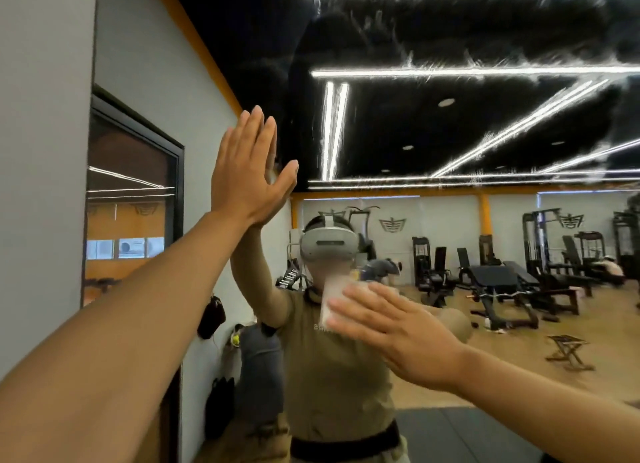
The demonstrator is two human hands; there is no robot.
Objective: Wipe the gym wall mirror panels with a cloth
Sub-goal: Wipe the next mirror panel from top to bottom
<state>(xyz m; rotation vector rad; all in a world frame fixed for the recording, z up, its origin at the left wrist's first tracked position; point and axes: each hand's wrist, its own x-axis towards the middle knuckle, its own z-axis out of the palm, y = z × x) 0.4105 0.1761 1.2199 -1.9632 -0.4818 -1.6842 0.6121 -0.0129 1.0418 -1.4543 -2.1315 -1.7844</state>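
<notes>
Pressing under right hand (391, 327): cloth (334, 299)

A dark-framed window (133, 199) sits in the grey wall (45, 150).

My left hand (247, 171) is raised high on an outstretched arm, fingers straight and together, thumb splayed to the right. My right hand (398, 338) sits lower and nearer, flat, fingers extended toward the left.

No legible text (shirt print blurred)
</notes>
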